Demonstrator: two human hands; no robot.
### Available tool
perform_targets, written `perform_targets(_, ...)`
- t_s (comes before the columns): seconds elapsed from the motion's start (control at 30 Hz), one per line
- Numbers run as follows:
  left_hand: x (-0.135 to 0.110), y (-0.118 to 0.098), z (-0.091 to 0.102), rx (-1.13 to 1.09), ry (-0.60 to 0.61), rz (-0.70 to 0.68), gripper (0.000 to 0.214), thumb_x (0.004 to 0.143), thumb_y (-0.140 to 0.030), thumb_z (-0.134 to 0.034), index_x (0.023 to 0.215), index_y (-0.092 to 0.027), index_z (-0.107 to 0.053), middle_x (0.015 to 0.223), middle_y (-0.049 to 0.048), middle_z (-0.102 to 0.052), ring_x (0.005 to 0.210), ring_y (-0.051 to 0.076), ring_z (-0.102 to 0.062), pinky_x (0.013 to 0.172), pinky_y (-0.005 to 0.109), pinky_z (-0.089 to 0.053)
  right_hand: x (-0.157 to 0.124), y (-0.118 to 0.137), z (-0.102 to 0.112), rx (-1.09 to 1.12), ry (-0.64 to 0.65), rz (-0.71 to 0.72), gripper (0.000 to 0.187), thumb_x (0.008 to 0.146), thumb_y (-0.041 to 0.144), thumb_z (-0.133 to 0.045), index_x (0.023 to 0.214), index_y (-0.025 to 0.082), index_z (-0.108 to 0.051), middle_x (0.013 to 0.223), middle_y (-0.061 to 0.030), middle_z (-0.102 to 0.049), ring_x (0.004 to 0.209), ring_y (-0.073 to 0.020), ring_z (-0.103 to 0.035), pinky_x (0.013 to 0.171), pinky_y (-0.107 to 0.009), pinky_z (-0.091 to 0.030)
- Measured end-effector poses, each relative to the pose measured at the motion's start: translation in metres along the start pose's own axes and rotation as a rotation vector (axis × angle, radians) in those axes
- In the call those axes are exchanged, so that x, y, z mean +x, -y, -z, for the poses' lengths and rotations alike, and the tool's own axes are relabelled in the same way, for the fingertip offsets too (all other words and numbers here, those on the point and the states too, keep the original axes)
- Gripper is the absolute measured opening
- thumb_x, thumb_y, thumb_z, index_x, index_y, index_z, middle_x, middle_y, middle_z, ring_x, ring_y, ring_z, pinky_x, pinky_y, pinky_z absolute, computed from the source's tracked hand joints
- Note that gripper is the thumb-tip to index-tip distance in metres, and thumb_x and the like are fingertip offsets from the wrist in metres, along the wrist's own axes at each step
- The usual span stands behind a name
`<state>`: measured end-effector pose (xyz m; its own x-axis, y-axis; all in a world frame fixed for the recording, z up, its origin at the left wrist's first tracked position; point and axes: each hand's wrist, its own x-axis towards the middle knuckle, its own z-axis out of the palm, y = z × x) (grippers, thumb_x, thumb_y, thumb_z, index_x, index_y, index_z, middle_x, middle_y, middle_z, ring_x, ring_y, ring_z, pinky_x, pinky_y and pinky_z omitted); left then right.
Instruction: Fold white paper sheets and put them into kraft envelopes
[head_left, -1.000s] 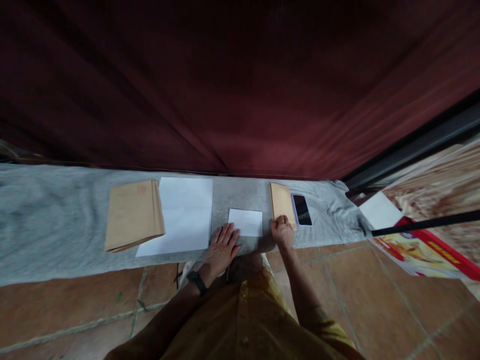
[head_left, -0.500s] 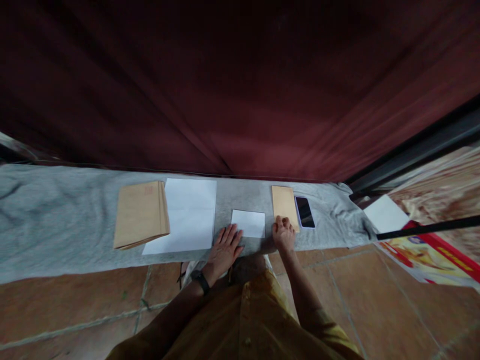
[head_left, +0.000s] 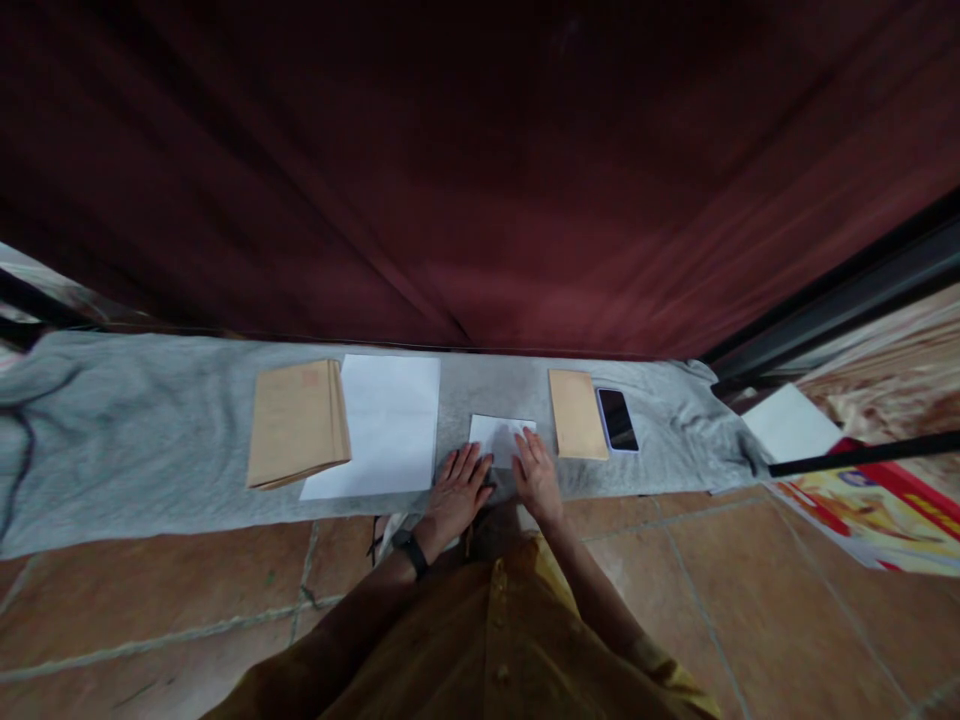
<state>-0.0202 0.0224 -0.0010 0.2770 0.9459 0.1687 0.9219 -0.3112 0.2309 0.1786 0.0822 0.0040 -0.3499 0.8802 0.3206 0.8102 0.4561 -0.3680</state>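
A small white folded-looking paper [head_left: 493,430] lies flat on the grey cloth in front of me. My left hand [head_left: 458,487], with a dark watch on the wrist, rests over its lower left corner, fingers spread. On its right side lies my right hand [head_left: 537,478], fingers stretched out and touching the paper. Just right of that hand is a brown envelope [head_left: 577,415], flat on the cloth and apart from it. To the left, large white sheets [head_left: 394,425] lie partly under a stack of brown envelopes [head_left: 296,420].
A phone [head_left: 618,420] lies right of the single envelope. The narrow surface is covered by grey cloth [head_left: 150,430], with a dark red curtain [head_left: 480,220] behind. At the right are a black bar [head_left: 862,455], a white sheet [head_left: 791,428] and a red-yellow printed box [head_left: 885,510].
My right hand has left the single brown envelope and moved left onto the small white paper. My left hand stays at the paper's lower left corner. The view has shifted slightly.
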Motion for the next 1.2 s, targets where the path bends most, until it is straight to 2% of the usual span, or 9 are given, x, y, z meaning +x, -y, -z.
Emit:
perform_targets(0.07,0.000,0.000,-0.001,0.005,0.004,0.002,0.054,0.101,-0.045,-0.044,0.150,-0.022,-0.047,0.163,0.0116,-0.038,0.153,0.027,-0.029,0.125,0.049,-0.024,-0.004,0.011,-0.007,-0.001,0.076,0.065,0.049,0.104,0.029,-0.038,0.149,0.015,-0.048,0.157,-0.0150,-0.045,0.146,-0.0262,-0.039,0.116,-0.048,-0.039)
perform_targets(0.17,-0.002,0.001,-0.001,0.015,0.013,-0.010,0.058,0.101,-0.044,-0.043,0.153,-0.019,-0.041,0.163,0.0127,-0.036,0.154,0.026,-0.027,0.125,0.049,-0.024,-0.010,0.018,-0.014,-0.062,0.119,0.067,0.049,0.104,0.029,-0.039,0.150,0.014,-0.047,0.159,-0.0153,-0.043,0.148,-0.0257,-0.037,0.118,-0.047,-0.037)
perform_targets(0.33,-0.011,0.002,0.001,0.039,0.039,-0.004,0.066,0.100,-0.045,-0.043,0.155,-0.009,-0.036,0.162,0.0173,-0.037,0.154,0.028,-0.028,0.125,0.049,-0.026,-0.016,0.016,-0.020,-0.161,0.099,0.004,0.052,0.106,0.032,-0.037,0.154,0.012,-0.041,0.158,-0.0158,-0.043,0.149,-0.0264,-0.035,0.119,-0.047,-0.034)
perform_targets(0.47,-0.013,-0.002,0.003,0.038,0.023,0.040,0.065,0.101,-0.043,-0.041,0.155,-0.008,-0.034,0.161,0.0178,-0.039,0.153,0.028,-0.029,0.124,0.050,-0.027,-0.019,0.016,-0.023,-0.189,0.070,0.006,0.054,0.107,0.034,-0.036,0.156,0.012,-0.037,0.158,-0.0168,-0.043,0.149,-0.0262,-0.036,0.120,-0.047,-0.031)
perform_targets(0.53,-0.005,-0.005,0.004,0.028,-0.011,0.055,0.062,0.101,-0.037,-0.037,0.156,-0.009,-0.033,0.161,0.0171,-0.038,0.153,0.027,-0.029,0.124,0.050,-0.027,-0.020,0.016,-0.024,-0.197,0.056,0.010,0.055,0.106,0.035,-0.038,0.156,0.011,-0.037,0.159,-0.0172,-0.042,0.149,-0.0266,-0.036,0.120,-0.047,-0.030)
perform_targets(0.63,0.019,-0.011,0.004,0.004,-0.043,0.036,0.059,0.100,-0.028,-0.035,0.157,-0.011,-0.031,0.163,0.0148,-0.036,0.153,0.025,-0.029,0.125,0.049,-0.025,-0.020,0.016,-0.026,-0.200,0.045,0.003,0.055,0.106,0.034,-0.038,0.156,0.010,-0.037,0.159,-0.0174,-0.041,0.149,-0.0270,-0.035,0.121,-0.047,-0.029)
perform_targets(0.83,0.069,-0.009,-0.003,-0.010,0.008,-0.010,0.055,0.100,-0.024,-0.033,0.152,-0.009,-0.041,0.163,0.0137,-0.037,0.154,0.025,-0.027,0.128,0.046,-0.020,-0.020,0.015,-0.027,-0.186,0.078,-0.004,0.053,0.105,0.026,-0.032,0.156,0.013,-0.038,0.160,-0.0150,-0.039,0.150,-0.0248,-0.034,0.122,-0.046,-0.027)
perform_targets(1.07,0.071,-0.001,-0.010,-0.012,0.034,-0.004,0.057,0.099,-0.029,-0.037,0.154,-0.016,-0.040,0.163,0.0117,-0.037,0.154,0.026,-0.028,0.127,0.050,-0.017,-0.019,0.016,-0.024,-0.148,0.088,-0.030,0.050,0.105,0.024,-0.037,0.153,0.014,-0.043,0.158,-0.0151,-0.043,0.149,-0.0235,-0.035,0.122,-0.046,-0.028)
perform_targets(1.2,0.069,-0.001,-0.009,0.002,0.059,-0.008,0.056,0.100,-0.027,-0.035,0.155,-0.016,-0.040,0.164,0.0112,-0.035,0.154,0.027,-0.027,0.126,0.052,-0.019,-0.006,0.015,-0.020,-0.080,0.094,-0.077,0.048,0.105,0.023,-0.034,0.149,0.012,-0.048,0.155,-0.0156,-0.048,0.147,-0.0234,-0.040,0.121,-0.045,-0.030)
